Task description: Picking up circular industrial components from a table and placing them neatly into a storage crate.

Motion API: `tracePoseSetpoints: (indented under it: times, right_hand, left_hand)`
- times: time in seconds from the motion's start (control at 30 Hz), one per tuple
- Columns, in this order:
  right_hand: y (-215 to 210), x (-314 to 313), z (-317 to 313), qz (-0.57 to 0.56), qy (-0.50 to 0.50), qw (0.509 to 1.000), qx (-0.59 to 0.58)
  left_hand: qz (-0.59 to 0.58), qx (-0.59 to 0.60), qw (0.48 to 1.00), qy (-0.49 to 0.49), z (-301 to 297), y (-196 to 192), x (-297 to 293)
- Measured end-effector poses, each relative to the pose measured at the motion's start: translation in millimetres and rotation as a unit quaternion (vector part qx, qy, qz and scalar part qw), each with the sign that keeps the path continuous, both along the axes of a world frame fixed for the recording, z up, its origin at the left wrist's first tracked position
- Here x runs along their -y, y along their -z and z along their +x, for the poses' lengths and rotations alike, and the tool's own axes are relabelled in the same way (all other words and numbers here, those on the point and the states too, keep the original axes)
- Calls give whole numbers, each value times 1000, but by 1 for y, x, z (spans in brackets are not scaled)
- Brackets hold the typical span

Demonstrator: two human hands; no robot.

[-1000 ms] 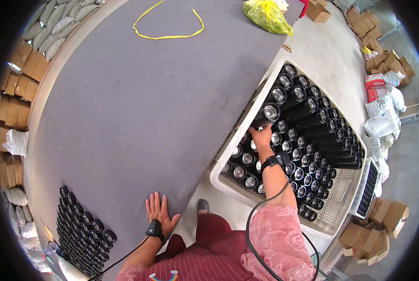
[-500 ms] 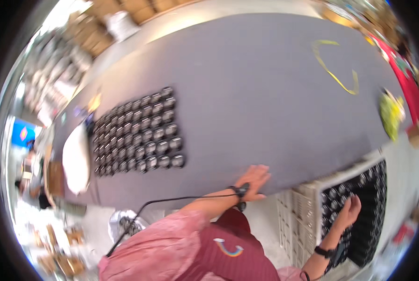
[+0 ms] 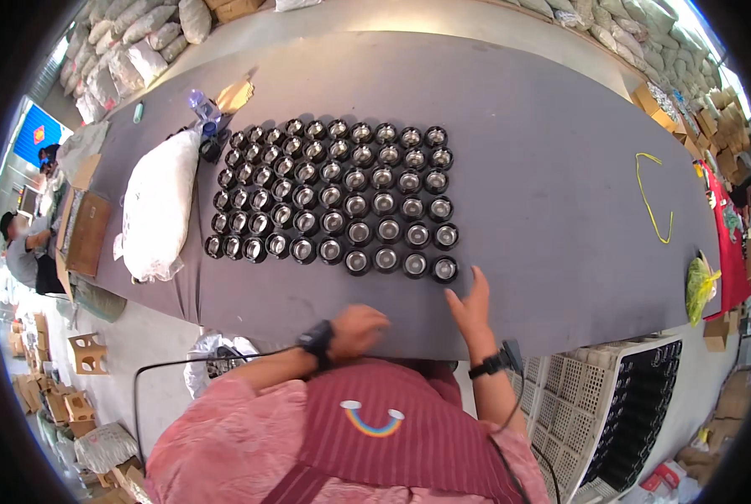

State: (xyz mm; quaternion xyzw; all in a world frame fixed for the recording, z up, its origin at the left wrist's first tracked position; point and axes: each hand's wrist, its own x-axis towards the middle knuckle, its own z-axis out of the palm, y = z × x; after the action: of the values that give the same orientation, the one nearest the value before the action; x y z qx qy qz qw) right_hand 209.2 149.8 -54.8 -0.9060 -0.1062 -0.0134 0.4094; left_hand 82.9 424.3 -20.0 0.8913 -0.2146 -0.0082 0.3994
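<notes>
Several black round cans (image 3: 342,202) with shiny tops stand in tidy rows on a long grey table (image 3: 543,168). My left hand (image 3: 359,329) rests near the table's front edge with its fingers curled, holding nothing that I can see. My right hand (image 3: 474,304) lies flat on the grey surface with fingers spread, just below the nearest corner can (image 3: 444,269). Both wrists wear black bands with cables.
A full white sack (image 3: 159,206) lies left of the cans. A yellow strap (image 3: 654,202) and a green-yellow bag (image 3: 701,287) sit toward the table's right end. A white crate (image 3: 636,420) of black cans stands on the floor at my right. People sit at far left.
The view has swung from the crate on my right to the rows of cans. My right hand left the crate and now lies on the table; my left hand has curled.
</notes>
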Motion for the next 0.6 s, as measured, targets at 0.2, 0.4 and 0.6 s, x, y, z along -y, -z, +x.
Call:
tracePoseSetpoints:
  times: [0.2,0.4,0.6]
  right_hand:
    - [34,-57,17,-117,19,992,45]
    - [-8,-93,12,-34,85,994,51]
    - [4,-125,15,-130,-11,991,7]
  left_hand:
    - [94,123,918,-365,-60,28,-216]
    - [80,83,854,-507,-82,29,-335]
    - [62,94,841,-530,-52,40,-350]
